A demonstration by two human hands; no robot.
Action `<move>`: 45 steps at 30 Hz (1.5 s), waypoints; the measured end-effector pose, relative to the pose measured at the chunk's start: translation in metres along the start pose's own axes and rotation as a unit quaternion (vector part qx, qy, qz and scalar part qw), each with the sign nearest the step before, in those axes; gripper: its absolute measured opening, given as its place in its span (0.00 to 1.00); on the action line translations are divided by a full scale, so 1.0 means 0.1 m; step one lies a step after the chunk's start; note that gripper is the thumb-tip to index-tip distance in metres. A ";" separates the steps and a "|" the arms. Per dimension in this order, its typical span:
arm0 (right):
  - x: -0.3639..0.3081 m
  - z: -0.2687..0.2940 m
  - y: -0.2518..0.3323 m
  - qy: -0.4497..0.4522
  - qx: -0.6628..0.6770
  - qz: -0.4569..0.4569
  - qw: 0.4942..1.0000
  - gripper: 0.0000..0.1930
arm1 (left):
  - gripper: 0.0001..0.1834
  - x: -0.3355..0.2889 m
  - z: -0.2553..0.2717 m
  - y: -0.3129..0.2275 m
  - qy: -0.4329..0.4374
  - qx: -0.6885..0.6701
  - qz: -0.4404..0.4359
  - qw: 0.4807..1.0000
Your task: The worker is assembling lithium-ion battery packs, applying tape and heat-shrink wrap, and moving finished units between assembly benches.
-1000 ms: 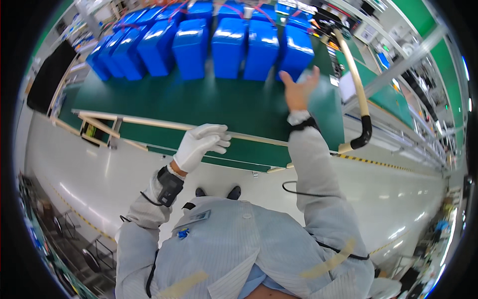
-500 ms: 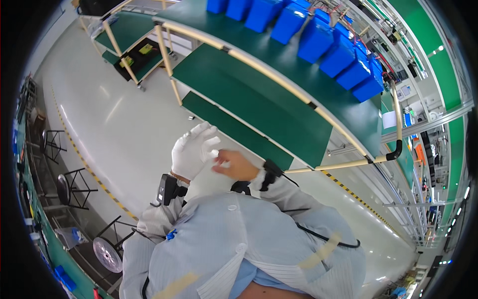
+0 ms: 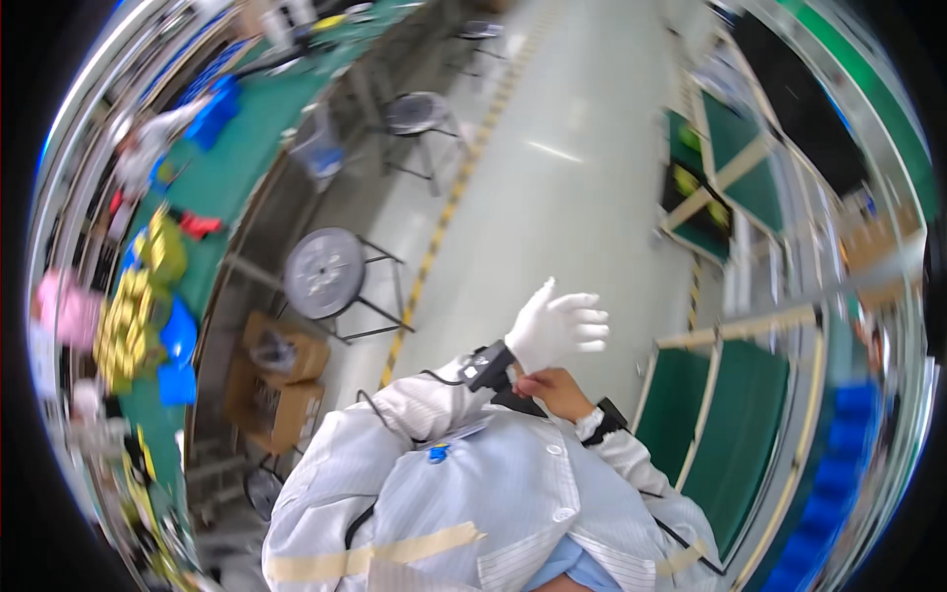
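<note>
My left hand [image 3: 558, 327] wears a white glove, its fingers spread apart and the palm empty. A black wrist strap with a small box [image 3: 485, 366] sits around my left wrist, just behind the glove. My bare right hand [image 3: 560, 393] is at the glove's cuff on the underside of my left wrist, with thumb and fingers pinched together. Whatever lies between those fingertips is too small to make out. Another black strap [image 3: 609, 420] circles my right wrist.
At left runs a long green workbench [image 3: 252, 187] with yellow bundles [image 3: 133, 321] and blue bins [image 3: 180, 340]. Stools [image 3: 326, 273] and cardboard boxes [image 3: 279, 390] stand beside it. Green shelving [image 3: 735, 434] with blue blocks [image 3: 827, 483] is at right. A person [image 3: 148, 148] works beyond the bench.
My view has swung left, from the shelf rack to the aisle and workbench. My right hand has moved from the gloved palm to the left wrist. The left fingers have straightened.
</note>
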State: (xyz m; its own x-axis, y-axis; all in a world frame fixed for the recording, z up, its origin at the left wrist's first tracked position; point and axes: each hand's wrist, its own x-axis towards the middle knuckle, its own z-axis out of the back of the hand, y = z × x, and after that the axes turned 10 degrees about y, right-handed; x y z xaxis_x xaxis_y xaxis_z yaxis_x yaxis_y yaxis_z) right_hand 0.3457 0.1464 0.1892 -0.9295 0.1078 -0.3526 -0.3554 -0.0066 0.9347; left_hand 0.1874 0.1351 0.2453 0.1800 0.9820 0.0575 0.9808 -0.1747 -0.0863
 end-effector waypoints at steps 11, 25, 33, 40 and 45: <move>3.24 1.47 0.85 0.183 -0.080 -0.069 0.977 0.10 | 0.30 -1.04 0.74 -3.01 -0.399 0.152 -0.272 0.862; 7.42 1.51 2.40 0.259 -0.144 -0.061 0.953 0.10 | 0.26 -1.56 1.38 -6.17 -0.499 0.074 -0.379 0.776; 9.78 0.88 3.46 0.325 -0.235 0.056 0.914 0.11 | 0.20 -2.63 1.24 -8.41 -0.561 0.136 -0.468 0.670; 11.83 -0.37 4.69 0.309 -0.378 0.143 0.861 0.26 | 0.26 -3.93 1.19 -10.42 -0.732 0.206 -0.410 0.504; 13.09 -1.82 5.33 0.263 -0.383 0.138 0.875 0.33 | 0.51 -5.30 1.46 -11.93 -0.903 0.269 -0.233 0.241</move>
State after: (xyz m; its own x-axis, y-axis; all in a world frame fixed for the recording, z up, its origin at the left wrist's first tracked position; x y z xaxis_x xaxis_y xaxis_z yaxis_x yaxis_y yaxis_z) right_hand -1.0787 0.1028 0.2172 -0.8357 -0.4734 -0.2784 0.1145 -0.6460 0.7547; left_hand -1.0887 -0.1669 0.1729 -0.7432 -0.5990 -0.2981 0.6233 -0.4579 -0.6339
